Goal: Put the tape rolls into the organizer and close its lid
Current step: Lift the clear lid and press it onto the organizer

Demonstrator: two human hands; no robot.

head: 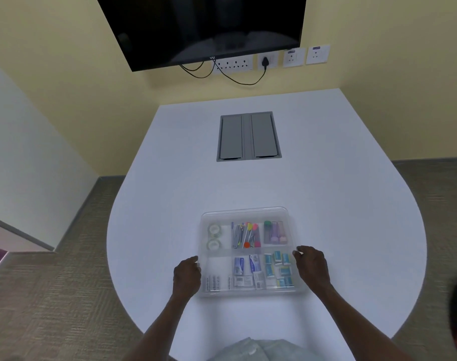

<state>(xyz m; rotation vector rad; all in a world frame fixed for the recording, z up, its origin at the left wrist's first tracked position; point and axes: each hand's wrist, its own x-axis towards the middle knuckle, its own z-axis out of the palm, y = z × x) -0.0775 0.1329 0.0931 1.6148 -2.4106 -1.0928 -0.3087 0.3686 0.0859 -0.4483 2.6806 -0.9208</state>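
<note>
White rounded worktop (326,204), yellow wall behind. We see the clear organizer (248,212) at lower centre, lid apparently down over it. Two tape rolls (213,237) sit in its upper-left compartment. Left hand (187,277) and right hand (312,267) curl against its side edges, fingers half closed on the rim. We judge it light, stiff, slippery plastic; press at edges.
</note>
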